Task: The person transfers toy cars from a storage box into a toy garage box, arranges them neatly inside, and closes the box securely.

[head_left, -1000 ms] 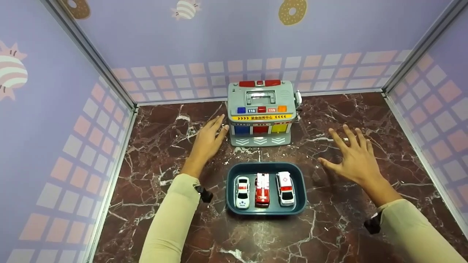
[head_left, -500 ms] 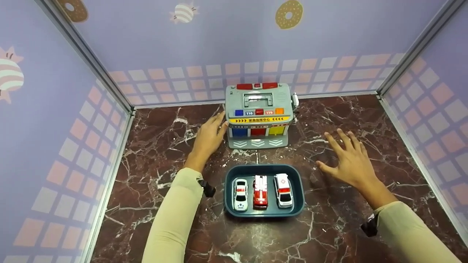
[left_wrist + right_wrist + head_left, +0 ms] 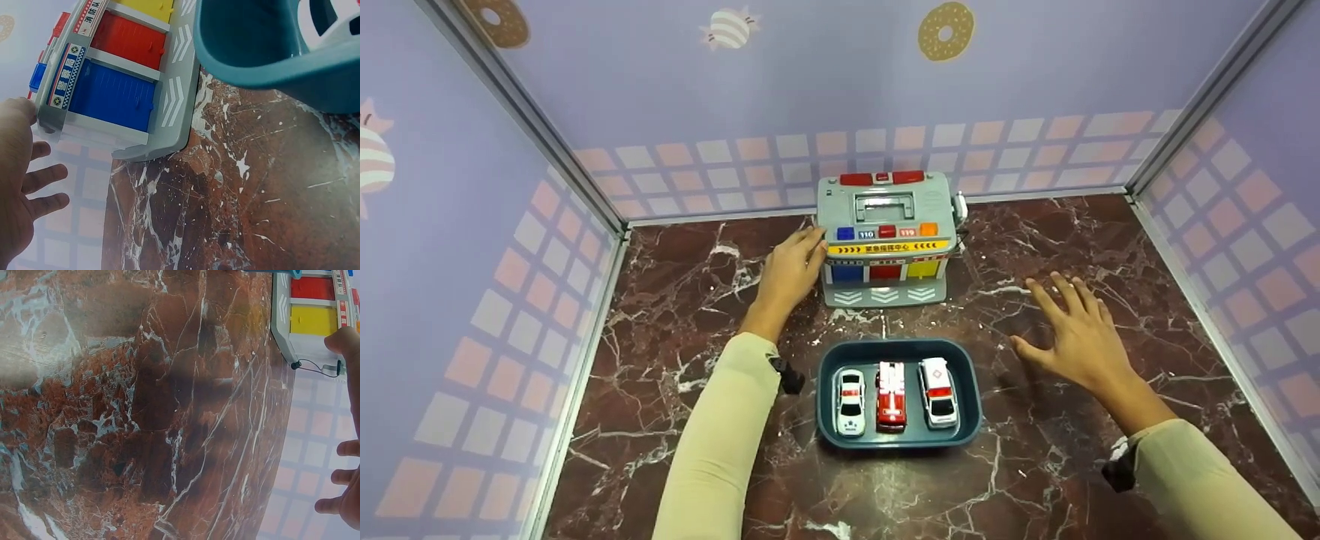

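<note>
A grey toy garage (image 3: 885,240) with blue, red and yellow doors and a carry handle on its roof stands by the back wall. Beside its left side is my left hand (image 3: 789,271), fingers extended; in the left wrist view the thumb is at the roof edge, though contact is hard to tell. My right hand (image 3: 1084,337) is spread over the table right of the garage and holds nothing. Nearer me, a dark teal tray (image 3: 898,442) carries a white police car (image 3: 850,405), a red fire engine (image 3: 891,397) and a white ambulance (image 3: 939,394).
The table (image 3: 697,420) has a dark red marbled top. Purple panels with printed squares enclose it at the back (image 3: 825,90), left and right. A white handset-like piece (image 3: 960,206) with a dark cord is on the garage's right side.
The left hand has come closer to the garage's left side. The right hand stays spread with little movement. The head view has shifted slightly; tray and cars keep their arrangement.
</note>
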Available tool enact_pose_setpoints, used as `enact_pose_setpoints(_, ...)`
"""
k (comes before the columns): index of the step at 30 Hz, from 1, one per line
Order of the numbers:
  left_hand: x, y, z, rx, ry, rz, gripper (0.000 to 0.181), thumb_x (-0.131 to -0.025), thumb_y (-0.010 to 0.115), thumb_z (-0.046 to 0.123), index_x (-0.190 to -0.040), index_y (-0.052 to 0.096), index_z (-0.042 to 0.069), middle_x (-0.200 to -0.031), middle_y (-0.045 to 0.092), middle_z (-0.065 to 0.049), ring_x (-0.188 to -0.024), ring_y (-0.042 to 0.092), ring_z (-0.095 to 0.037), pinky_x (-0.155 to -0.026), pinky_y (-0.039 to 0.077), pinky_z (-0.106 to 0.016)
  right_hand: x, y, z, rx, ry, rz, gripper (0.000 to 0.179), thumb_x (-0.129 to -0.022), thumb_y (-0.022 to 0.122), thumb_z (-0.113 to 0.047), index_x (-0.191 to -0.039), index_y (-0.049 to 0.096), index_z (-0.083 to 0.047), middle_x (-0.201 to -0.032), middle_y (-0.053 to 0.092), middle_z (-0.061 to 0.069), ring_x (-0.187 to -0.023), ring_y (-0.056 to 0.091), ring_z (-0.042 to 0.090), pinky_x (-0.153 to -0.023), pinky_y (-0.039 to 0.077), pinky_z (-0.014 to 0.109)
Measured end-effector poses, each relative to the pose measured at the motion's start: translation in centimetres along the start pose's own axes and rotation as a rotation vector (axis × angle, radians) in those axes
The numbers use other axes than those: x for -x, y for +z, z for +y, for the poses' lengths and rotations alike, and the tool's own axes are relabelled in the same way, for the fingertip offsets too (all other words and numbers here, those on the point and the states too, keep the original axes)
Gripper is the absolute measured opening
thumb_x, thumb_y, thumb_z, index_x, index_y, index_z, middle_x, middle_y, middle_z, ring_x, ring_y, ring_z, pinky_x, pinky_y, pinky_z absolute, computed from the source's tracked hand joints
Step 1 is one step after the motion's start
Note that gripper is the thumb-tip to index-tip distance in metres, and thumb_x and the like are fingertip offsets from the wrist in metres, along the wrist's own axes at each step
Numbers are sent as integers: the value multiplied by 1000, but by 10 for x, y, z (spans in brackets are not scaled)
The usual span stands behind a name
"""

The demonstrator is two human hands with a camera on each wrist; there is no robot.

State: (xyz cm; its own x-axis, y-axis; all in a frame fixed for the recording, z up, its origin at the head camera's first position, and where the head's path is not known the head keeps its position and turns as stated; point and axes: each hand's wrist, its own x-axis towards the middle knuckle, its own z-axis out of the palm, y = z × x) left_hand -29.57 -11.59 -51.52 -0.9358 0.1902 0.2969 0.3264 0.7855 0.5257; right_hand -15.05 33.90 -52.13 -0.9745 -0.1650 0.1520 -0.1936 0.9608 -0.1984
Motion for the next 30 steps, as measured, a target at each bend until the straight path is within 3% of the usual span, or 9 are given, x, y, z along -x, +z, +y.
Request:
enact_pose_setpoints(8, -1, -1, -3, 13, -6, -16, 45, -116, 58, 36, -155, 66, 16, -157, 67, -14, -142, 66, -42, -120, 53, -58, -2, 4, -2, -9, -15, -22, 95, -97, 74, -62, -175, 34, -25, -179, 31, 22, -164, 28, 56, -124, 26, 86)
enact_pose_setpoints(18, -5, -1, -3, 28, 2, -19, 44, -115, 60, 36, -154, 68, 15, -154, 70, -12, -143, 66, -37, -123, 52, -54, -9, 9, -11, -18, -70, -1, 90, -97, 76, -55, -173, 39, -23, -175, 37, 24, -162, 33, 56, -123, 30, 85)
enact_pose_setpoints(30, -6, 3, 1, 17, 2, -26, 44, -117, 58, 35, -154, 67, 13, -157, 66, -17, -144, 65, -42, -122, 52, -56, -13, 13, -21, -93, -162, 34, 87, -97, 79, -47, -169, 45, -13, -169, 46, 26, -150, 47, 57, -125, 36, 76)
